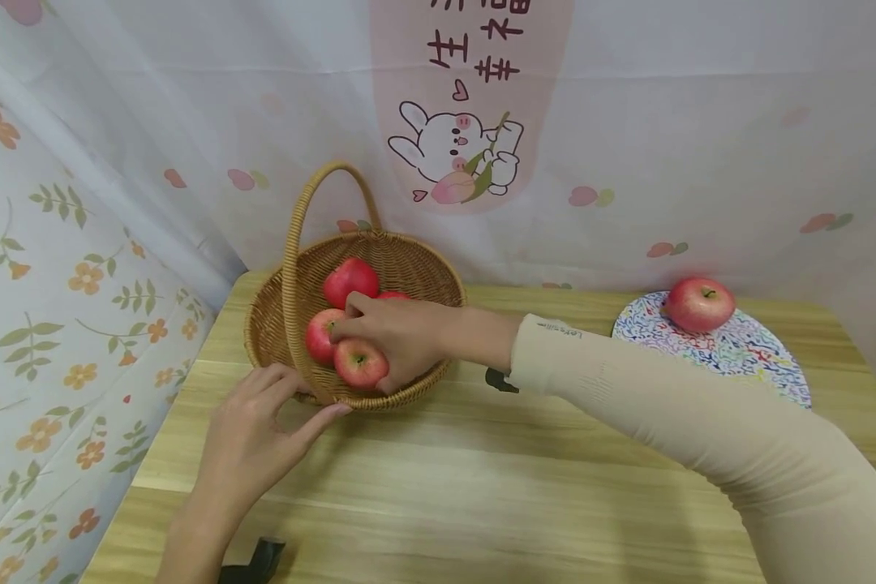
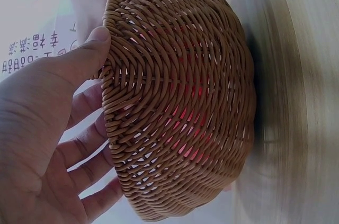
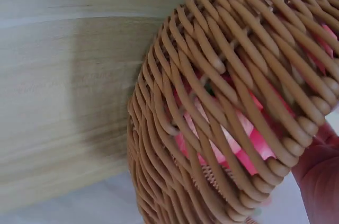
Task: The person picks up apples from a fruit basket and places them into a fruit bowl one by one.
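My right hand [image 1: 401, 337] is down in the basket [image 1: 419, 268], coming in over the rim from around 3 to 4 o'clock, thumb and fingers curled round the front apple [image 1: 361, 362]. That one sits at the basket's 6 o'clock, stem showing. The left apple [image 1: 321, 339] is snug beside it at about 8 o'clock, with the fingertips right next to it; can't tell if they touch. The back apple [image 1: 351, 278] is up at 12, and a fourth apple [image 1: 392, 295] just peeks out past the hand near 2 o'clock.

My left hand [image 1: 255, 434] has the rim at roughly 7 o'clock, thumb on the outside by the foot of the handle [image 1: 296, 243], fingers bent round the other way. The left wrist cam backs that up, with red showing through the weave. My right wrist cam is mostly weave too, just a bit of hand at its 4 o'clock edge.

The basket's at the tabletop [image 1: 482, 495]'s 10 o'clock. Well off at 3 o'clock from it is a speckled plate [image 1: 762, 353], partly behind my cream sleeve [image 1: 650, 405], with the plate apple [image 1: 699, 306] near its 12 o'clock edge. Rabbit-print cloth [image 1: 642, 122] hangs behind, at 12.
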Demonstrator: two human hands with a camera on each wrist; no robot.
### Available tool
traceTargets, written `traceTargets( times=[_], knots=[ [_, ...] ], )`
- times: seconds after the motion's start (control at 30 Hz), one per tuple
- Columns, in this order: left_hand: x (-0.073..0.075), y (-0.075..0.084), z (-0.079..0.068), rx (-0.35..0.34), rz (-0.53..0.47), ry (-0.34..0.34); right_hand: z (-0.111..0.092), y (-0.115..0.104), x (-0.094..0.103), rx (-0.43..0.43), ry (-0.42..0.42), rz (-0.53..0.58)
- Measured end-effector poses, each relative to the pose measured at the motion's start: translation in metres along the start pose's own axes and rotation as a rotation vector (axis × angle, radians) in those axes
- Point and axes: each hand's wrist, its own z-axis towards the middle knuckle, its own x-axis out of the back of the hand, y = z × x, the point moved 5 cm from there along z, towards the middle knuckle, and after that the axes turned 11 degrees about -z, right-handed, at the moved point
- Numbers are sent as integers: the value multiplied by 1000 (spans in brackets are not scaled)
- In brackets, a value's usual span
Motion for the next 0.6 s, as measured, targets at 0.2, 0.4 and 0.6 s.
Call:
traceTargets(
  times=[0.2,0.4,0.6],
  knots=[
    [-4,1,1,-1,-20,-3,-9,12,5,-66,109,111],
    [-4,3,0,12,-12,0,-17,17,9,-99,168,154],
    [1,3,2,12,-4,0,-29,22,20,-164,300,238]
  ],
)
